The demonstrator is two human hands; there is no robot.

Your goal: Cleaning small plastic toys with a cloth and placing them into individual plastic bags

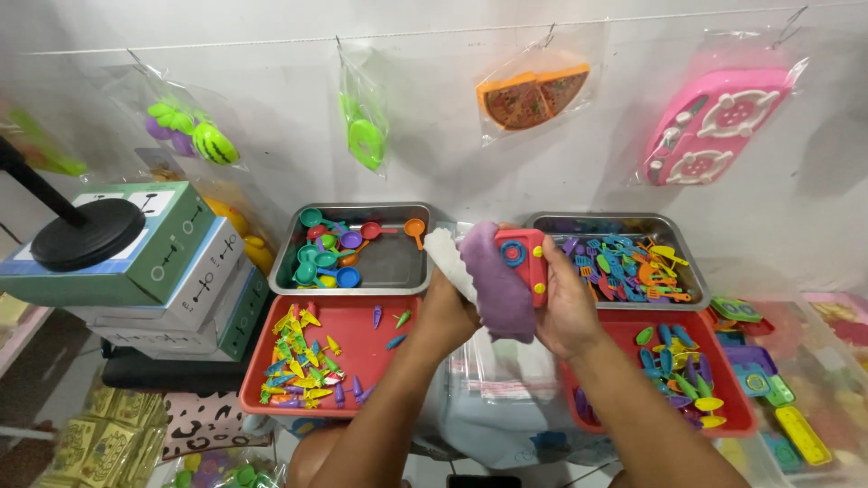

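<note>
Your right hand (568, 312) clamps the red toy (524, 260) and purple piece (499, 285); your left hand (445, 316) pinches the bag (449, 262). They hover between the steel trays (398, 271), above the gap separating the red trays (362, 330).

Left hand (445, 312) and right hand (565, 307) hold a red toy (523, 258) with purple cloth (497, 280) above trays

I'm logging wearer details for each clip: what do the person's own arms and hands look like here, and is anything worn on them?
Both forearms come up from the bottom edge and are bare: no sleeves show. The left hand and the right hand have no gloves, and no watch, bracelet or ring can be seen on the parts in view. The fingertips are partly hidden, so nails cannot be judged.
</note>
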